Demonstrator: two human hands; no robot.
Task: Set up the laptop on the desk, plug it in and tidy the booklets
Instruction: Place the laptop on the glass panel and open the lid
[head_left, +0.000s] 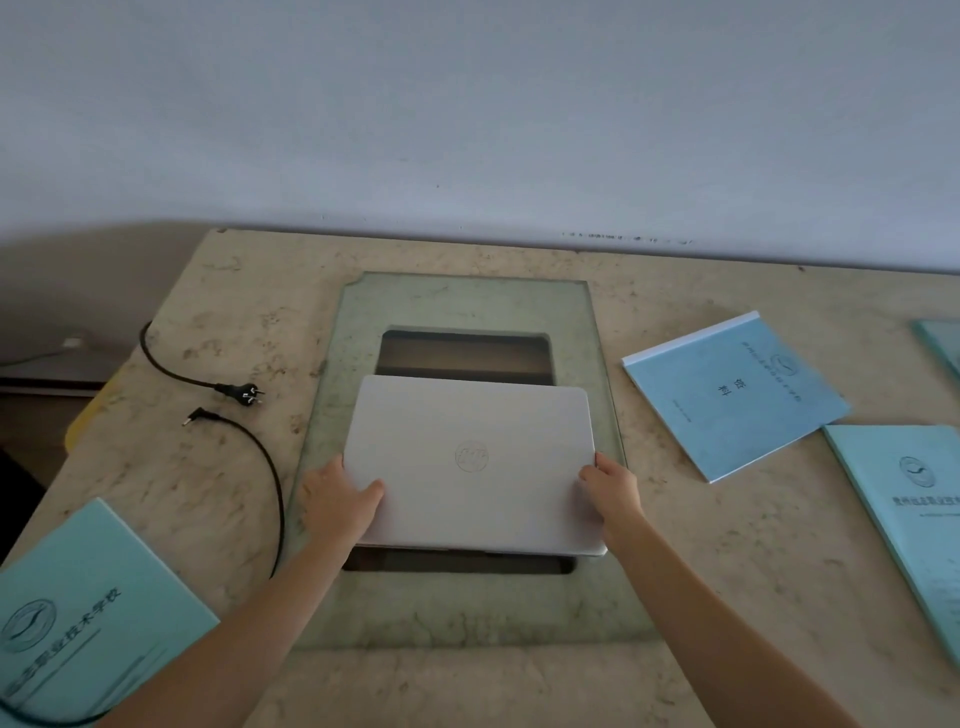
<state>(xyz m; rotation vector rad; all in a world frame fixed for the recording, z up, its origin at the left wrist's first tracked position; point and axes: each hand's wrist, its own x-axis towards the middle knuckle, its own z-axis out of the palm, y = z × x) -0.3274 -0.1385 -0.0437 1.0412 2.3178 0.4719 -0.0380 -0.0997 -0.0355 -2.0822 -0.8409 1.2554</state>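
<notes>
Two hands used | closed laptop (470, 462) gripped at its short sides by left hand (332, 501) and right hand (613, 491) | located at middle of desk (701, 545), long axis along front edge | charger plug (195, 417) toward left edge, nearer left hand

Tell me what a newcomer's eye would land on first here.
The closed silver laptop at the middle of the desk, gripped at its sides by the left hand and right hand, over a dark opening in a green panel. Next, the black plug lying loose to the left, and the blue booklet askew to the right.
</notes>
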